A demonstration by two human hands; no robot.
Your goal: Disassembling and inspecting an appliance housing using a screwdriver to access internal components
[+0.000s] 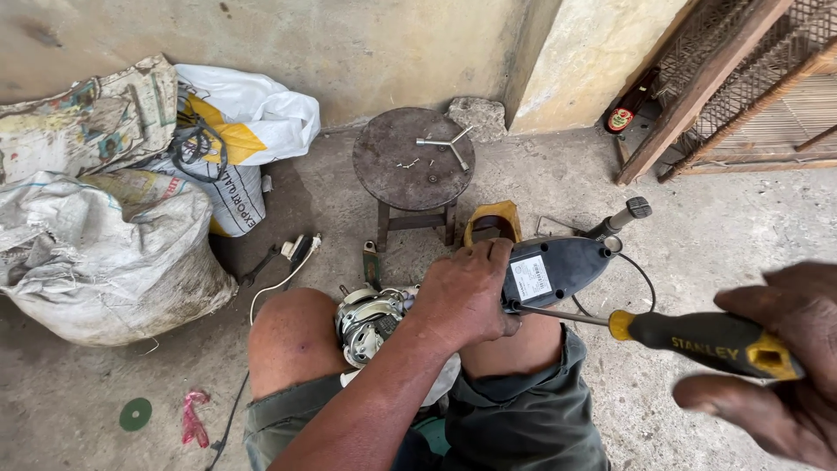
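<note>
The left hand (466,296) is clamped on a dark power tool (554,270) resting on the person's knees. The right hand (776,366) grips a black-and-yellow screwdriver (689,340), its tip touching the tool's casing. Behind stands a round stool (392,161), a three-armed wrench (445,144) near its far edge. At left, sacks (105,253) bulge, contents hidden.

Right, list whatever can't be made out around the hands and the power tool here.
Head view only:
- Screwdriver tip: hidden where the shaft meets the dark power tool, behind the left hand.
- Right hand: blurred and cut off by the right edge.
- Motor part: partly covered by the left forearm and knee.
- Small bits on the round stool: too small to identify.
</note>
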